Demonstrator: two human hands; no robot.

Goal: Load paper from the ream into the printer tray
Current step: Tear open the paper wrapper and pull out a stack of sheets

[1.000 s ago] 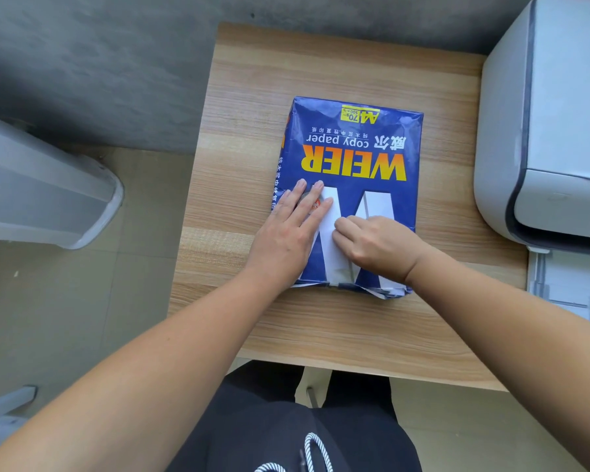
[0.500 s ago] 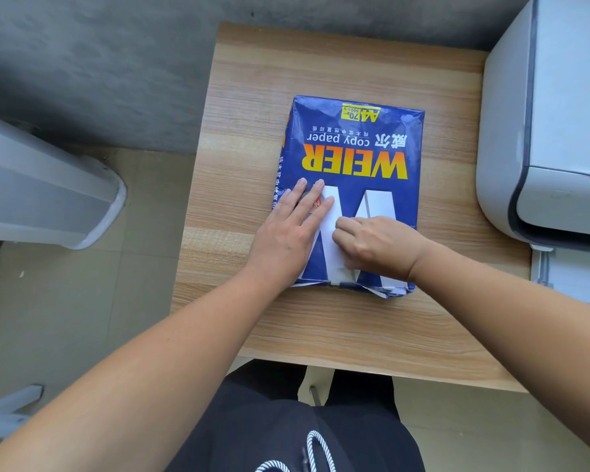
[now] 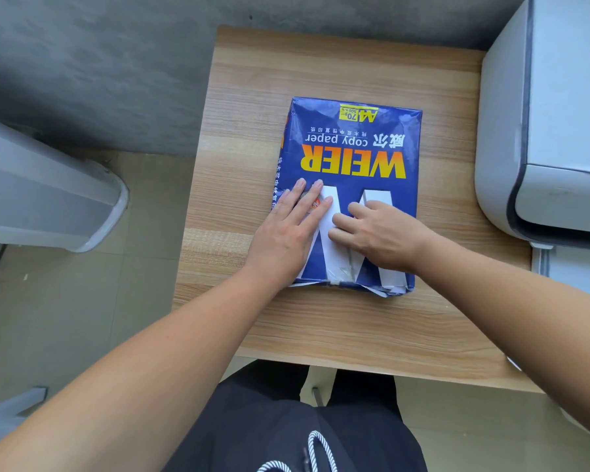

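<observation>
A blue "WEIER copy paper" ream (image 3: 355, 144) lies flat on the wooden table (image 3: 321, 328), still in its wrapper. The wrapper's near end (image 3: 385, 290) is crumpled and torn. My left hand (image 3: 283, 240) lies flat, palm down, on the ream's near left corner. My right hand (image 3: 382, 236) rests on the ream's near right part with bent fingers touching the wrapper; nothing is gripped. The grey-and-white printer (image 3: 559, 131) stands at the table's right side. A white part of the printer (image 3: 573, 274) sticks out below it at the right edge.
A grey-white appliance (image 3: 48, 206) stands on the tiled floor to the left of the table. A grey wall runs behind the table. My dark trousers with a drawstring (image 3: 286, 437) are at the table's near edge.
My right hand's fingers have uncurled a little and spread on the wrapper. My left hand has stayed in place on the ream.
</observation>
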